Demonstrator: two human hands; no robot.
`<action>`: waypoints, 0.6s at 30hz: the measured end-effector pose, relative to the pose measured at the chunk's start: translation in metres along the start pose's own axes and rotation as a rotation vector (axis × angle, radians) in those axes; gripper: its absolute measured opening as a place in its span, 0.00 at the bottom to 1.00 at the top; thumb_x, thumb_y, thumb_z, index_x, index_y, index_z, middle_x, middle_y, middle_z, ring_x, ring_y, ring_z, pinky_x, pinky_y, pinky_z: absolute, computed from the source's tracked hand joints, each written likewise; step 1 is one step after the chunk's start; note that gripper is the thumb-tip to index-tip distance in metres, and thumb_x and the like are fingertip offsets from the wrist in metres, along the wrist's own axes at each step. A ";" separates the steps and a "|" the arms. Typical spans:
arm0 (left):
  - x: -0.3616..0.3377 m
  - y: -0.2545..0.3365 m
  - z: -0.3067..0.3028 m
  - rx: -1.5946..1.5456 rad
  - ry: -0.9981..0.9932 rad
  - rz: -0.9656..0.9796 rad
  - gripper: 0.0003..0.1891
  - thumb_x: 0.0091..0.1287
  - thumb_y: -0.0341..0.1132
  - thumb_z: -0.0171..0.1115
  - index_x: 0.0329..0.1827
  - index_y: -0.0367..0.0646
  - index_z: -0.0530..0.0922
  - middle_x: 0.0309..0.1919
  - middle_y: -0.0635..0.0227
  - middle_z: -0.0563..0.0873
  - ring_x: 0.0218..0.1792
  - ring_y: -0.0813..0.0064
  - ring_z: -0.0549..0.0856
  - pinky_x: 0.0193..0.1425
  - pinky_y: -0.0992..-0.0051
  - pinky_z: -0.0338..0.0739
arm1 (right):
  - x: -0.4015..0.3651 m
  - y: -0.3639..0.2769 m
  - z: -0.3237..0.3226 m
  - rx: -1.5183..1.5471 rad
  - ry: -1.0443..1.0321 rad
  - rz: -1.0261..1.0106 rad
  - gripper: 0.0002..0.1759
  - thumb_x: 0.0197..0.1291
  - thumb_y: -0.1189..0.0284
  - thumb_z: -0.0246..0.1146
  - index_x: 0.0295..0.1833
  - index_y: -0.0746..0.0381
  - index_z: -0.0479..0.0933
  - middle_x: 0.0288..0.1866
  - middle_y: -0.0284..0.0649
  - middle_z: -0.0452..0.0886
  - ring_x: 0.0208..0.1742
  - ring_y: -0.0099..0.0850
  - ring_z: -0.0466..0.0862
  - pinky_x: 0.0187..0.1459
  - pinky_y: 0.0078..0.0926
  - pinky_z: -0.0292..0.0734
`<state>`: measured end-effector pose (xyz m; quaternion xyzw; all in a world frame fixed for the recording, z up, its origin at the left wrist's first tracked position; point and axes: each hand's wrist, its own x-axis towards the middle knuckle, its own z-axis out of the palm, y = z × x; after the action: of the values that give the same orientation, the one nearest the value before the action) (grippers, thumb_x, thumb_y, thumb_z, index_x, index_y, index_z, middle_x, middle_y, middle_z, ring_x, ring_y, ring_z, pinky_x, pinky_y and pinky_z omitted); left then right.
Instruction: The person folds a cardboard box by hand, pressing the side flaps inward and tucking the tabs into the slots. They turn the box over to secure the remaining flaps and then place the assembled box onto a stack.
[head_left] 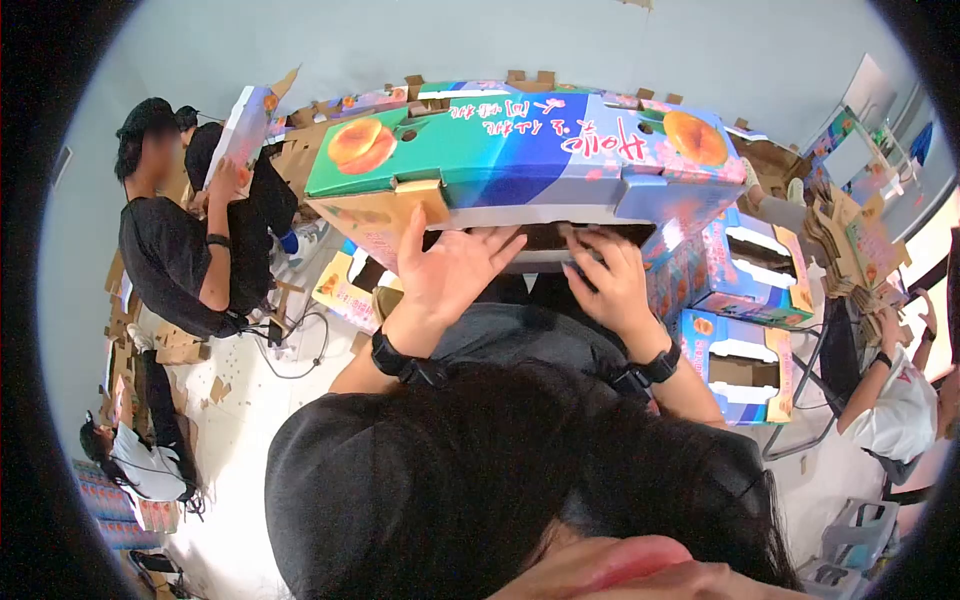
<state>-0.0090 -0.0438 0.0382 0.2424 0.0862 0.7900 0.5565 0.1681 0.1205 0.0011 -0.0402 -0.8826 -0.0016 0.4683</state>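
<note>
A printed peach carton (pixel 500 150) stands in front of me, its green and blue top showing peaches and lettering upside down to me. A long opening runs along its near side. My left hand (pixel 450 265) is open at the left part of this opening, palm up, thumb apart and fingers pointing to the slot. At the right part, my right hand (pixel 610 275) shows its back, with slightly bent, separated fingers right at the edge of the opening. A tan cardboard tab (pixel 420 197) and a lilac tab (pixel 640 196) flank the slot. Black bands circle both wrists.
Two more peach cartons (pixel 745 365) (pixel 755 270) stand at my right, with folded cardboard (pixel 850 235) beyond. Another carton (pixel 350 290) is at my left. A person (pixel 185 230) there holds a carton piece (pixel 243 130). Other people (pixel 895 400) (pixel 150 460) sit farther off. Cardboard scraps (pixel 222 388) lie on the floor.
</note>
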 end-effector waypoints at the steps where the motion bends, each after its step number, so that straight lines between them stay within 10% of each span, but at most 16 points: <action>1: 0.000 0.000 -0.004 -0.038 -0.032 0.000 0.47 0.64 0.68 0.54 0.75 0.40 0.59 0.74 0.55 0.65 0.75 0.53 0.62 0.81 0.51 0.49 | 0.004 -0.002 -0.009 0.006 0.037 -0.077 0.19 0.48 0.71 0.72 0.50 0.57 0.84 0.50 0.36 0.82 0.54 0.39 0.81 0.52 0.36 0.75; 5: -0.002 -0.002 -0.020 -0.097 -0.131 -0.018 0.49 0.60 0.68 0.58 0.75 0.40 0.60 0.75 0.54 0.64 0.76 0.53 0.61 0.81 0.50 0.49 | 0.020 -0.017 -0.058 -0.109 0.238 -0.239 0.16 0.44 0.71 0.73 0.43 0.53 0.86 0.47 0.35 0.84 0.54 0.39 0.83 0.53 0.37 0.77; 18: -0.023 0.008 -0.022 0.118 -0.124 -0.113 0.53 0.56 0.70 0.61 0.78 0.43 0.57 0.76 0.51 0.62 0.76 0.50 0.59 0.78 0.48 0.51 | 0.065 -0.005 -0.144 -0.238 0.131 0.136 0.47 0.36 0.47 0.79 0.63 0.57 0.78 0.69 0.46 0.73 0.73 0.48 0.68 0.72 0.52 0.57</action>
<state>-0.0199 -0.0645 0.0159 0.3178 0.1115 0.7343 0.5894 0.2501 0.1142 0.1359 -0.1547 -0.8390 -0.0771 0.5159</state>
